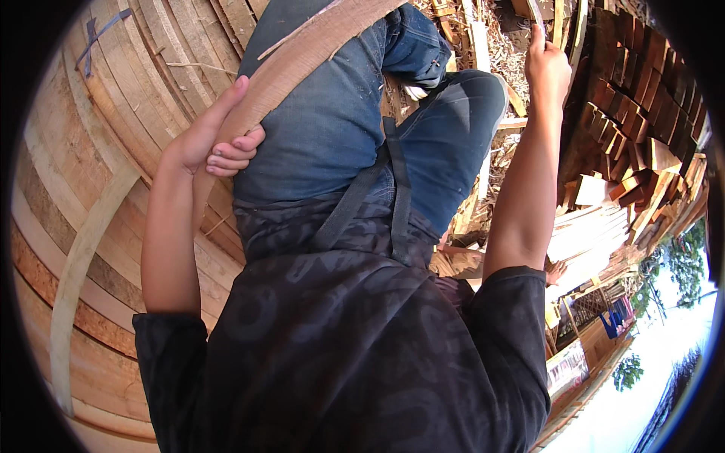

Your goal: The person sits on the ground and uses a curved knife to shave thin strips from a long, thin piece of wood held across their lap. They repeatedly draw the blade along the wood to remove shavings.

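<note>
My left hand (220, 140) is wrapped round a long, flat wooden plank (306, 64). The plank slants across my left thigh up to the top edge of the view, and its lower end passes behind my left wrist. Splinters lift from its upper side. At the upper right, my right hand (547, 72) is closed, with the index finger reaching up along a thin, pale, blade-like tool (536, 11). Most of that tool is cut off by the top edge, so its kind is unclear. The tool is apart from the visible part of the plank.
Long boards (98, 189) lie stacked along my left side, with a loose pale strip (79, 272) across them. Wood shavings (510, 38) cover the ground between my knees and right hand. A pile of cut wood pieces (642, 98) rises at the far right.
</note>
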A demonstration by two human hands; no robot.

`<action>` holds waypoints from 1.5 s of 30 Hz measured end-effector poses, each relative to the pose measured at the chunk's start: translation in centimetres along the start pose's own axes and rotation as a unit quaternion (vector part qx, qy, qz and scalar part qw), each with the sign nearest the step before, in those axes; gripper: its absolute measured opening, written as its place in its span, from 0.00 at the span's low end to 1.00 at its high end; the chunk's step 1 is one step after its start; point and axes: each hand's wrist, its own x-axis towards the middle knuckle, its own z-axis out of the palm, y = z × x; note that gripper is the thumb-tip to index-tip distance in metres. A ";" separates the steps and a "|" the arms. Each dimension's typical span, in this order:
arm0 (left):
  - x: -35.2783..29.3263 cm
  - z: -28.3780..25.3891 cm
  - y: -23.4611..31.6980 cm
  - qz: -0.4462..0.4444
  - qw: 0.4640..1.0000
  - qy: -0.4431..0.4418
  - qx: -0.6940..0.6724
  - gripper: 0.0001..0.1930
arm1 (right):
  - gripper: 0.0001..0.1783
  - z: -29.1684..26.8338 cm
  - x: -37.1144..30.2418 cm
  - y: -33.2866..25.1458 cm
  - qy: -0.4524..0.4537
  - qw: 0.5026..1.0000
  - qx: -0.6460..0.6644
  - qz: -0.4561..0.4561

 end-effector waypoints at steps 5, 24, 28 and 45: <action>0.5 -0.4 -0.4 0.036 0.998 -0.008 0.048 0.39 | 0.34 -0.3 -1.1 6.6 0.009 0.987 0.144 0.065; 0.1 1.4 1.0 0.003 0.997 0.062 0.048 0.38 | 0.31 0.3 -5.3 -8.2 0.020 0.969 0.085 -0.231; 0.1 1.0 0.6 -0.005 0.998 0.055 0.023 0.38 | 0.30 0.6 -5.9 -8.9 0.019 0.971 0.091 -0.221; 0.3 0.2 0.3 0.010 0.999 0.031 0.034 0.38 | 0.29 -1.2 -3.8 -6.8 -0.012 0.979 0.127 -0.156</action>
